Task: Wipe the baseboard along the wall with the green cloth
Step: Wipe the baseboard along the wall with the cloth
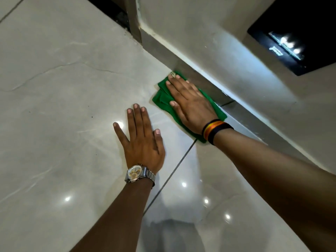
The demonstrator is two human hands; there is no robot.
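Observation:
The green cloth (162, 98) lies crumpled on the glossy floor tile, its far edge against the grey baseboard (160, 50) that runs diagonally under the pale wall. My right hand (189, 102) lies flat on the cloth with fingers spread, fingertips close to the baseboard; striped bands circle its wrist. My left hand (141, 137) rests flat on the bare tile to the left of the cloth, fingers apart, holding nothing, a metal watch on its wrist.
The pale wall (209, 33) rises above the baseboard, with a black glossy panel (298, 37) set into it at upper right. A dark gap (112, 11) opens at the wall's corner, top centre. A grout line (172, 173) crosses the floor tiles between my arms.

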